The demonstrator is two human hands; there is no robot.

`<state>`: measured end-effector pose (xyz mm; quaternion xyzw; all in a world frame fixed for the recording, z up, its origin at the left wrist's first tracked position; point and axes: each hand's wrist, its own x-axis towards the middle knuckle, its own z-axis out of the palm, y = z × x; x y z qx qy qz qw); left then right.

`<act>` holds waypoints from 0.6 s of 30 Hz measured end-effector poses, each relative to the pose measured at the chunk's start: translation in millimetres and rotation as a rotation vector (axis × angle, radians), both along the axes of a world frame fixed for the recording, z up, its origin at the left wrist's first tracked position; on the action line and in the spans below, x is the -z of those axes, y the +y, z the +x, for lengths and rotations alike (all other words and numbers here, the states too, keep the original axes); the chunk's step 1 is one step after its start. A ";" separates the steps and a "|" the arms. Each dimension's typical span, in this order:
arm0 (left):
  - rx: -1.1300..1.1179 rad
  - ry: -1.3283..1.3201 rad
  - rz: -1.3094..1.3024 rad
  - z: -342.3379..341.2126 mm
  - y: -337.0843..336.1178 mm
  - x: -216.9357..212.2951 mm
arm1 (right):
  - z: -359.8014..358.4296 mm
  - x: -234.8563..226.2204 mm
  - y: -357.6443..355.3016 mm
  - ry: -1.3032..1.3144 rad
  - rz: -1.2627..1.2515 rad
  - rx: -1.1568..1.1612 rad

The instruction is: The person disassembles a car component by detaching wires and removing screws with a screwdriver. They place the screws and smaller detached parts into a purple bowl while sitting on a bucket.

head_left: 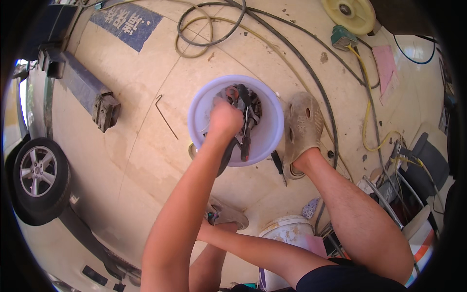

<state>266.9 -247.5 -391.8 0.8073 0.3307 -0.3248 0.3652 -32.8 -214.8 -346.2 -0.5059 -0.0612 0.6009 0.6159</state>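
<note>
Reaching down into a round, pale lilac plastic tub point(267, 138) at the centre of the frame, the person's bare left hand point(226, 119) is in among a jumbled heap of grimy, dark metal hand tools point(253, 110). Its fingers turn down out of my sight, so I cannot tell whether they are spread or pinching something. On the heap, just beside that hand, lies what looks like a black-handled screwdriver point(244, 97), and a red-and-black-handled tool point(246, 150) slants toward the tub's lower edge. The bare right hand point(204, 232), at the lower middle of the frame, is mostly hidden behind the left forearm, near a taupe rubber clog point(233, 217); I cannot make out its grip either. Judging by how things lie, the work seems nearer its start than its finish. Two pieces are out on the beige tiled floor point(141, 160): a thin, hooked metal rod point(166, 120) left of the tub, and a slim black-handled tool point(277, 161) at the tub's lower right. Whether they belong with the heap, I can't say. The bulk remains piled together in the tub, with nothing in there looking sorted, so I'd reckon most of the handling is left.
</note>
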 end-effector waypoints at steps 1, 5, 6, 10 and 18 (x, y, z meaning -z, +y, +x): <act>-0.115 0.123 -0.039 11.1 4.6 3.5 | -5.5 3.1 3.0 0.024 0.012 0.001; 0.152 0.114 0.041 25.7 4.7 5.1 | -27.8 10.2 6.5 0.049 0.034 0.010; 0.228 0.031 0.134 23.7 0.7 5.8 | -31.3 10.3 6.6 0.041 0.031 0.012; 0.208 -0.081 0.199 16.4 -1.2 11.9 | -29.9 7.1 7.7 -0.052 0.019 0.021; 0.104 -0.442 -0.139 -3.9 30.5 -93.5 | 12.2 -10.0 -1.8 -0.844 -0.222 -0.236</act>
